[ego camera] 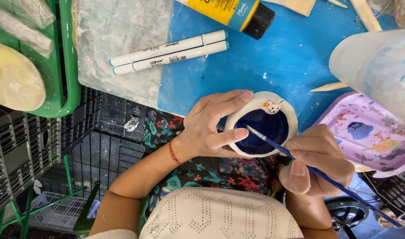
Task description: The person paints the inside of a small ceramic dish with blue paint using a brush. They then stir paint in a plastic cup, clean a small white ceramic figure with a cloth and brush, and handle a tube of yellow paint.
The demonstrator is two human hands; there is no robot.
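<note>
Nearest the lens, the person's cream knitted top (220, 217) and floral garment (229, 170) fill the lower frame, with both forearms rising from them.

Fingers (231, 133) of the left hand (207, 128) are wrapped around a small white clay bowl (261, 124), thumb against the near rim and the other digits curled over the far side. The grip looks meant to keep the bowl off the worktop and tilted toward the wearer, so the dark blue glazed interior faces up and open. A red cord bracelet (172, 152) sits on that wrist.

Fingers (299, 167) of the right hand (317, 161) are pinched together on the blue shaft of a fine paintbrush (317, 172), held pen-fashion. Its bristle tip rests at the bowl's near inner edge, an angle suited to controlled strokes inside.

The bowl is held between the hands, just over the front edge of the blue worktop (291, 57). A small moulded animal figure (273, 106) sits on its far rim, turned away from the brush.

Just right of the brush hand lies a lilac paint palette (370, 137) with mixed colours, within easy reach for reloading. Farther out: two white marker pens (167, 53) side by side on a pale dusty board (118, 26), a yellow paint bottle with black cap (233, 13), a wooden modelling stick (328, 86), and a green tray (67, 57) at left.
</note>
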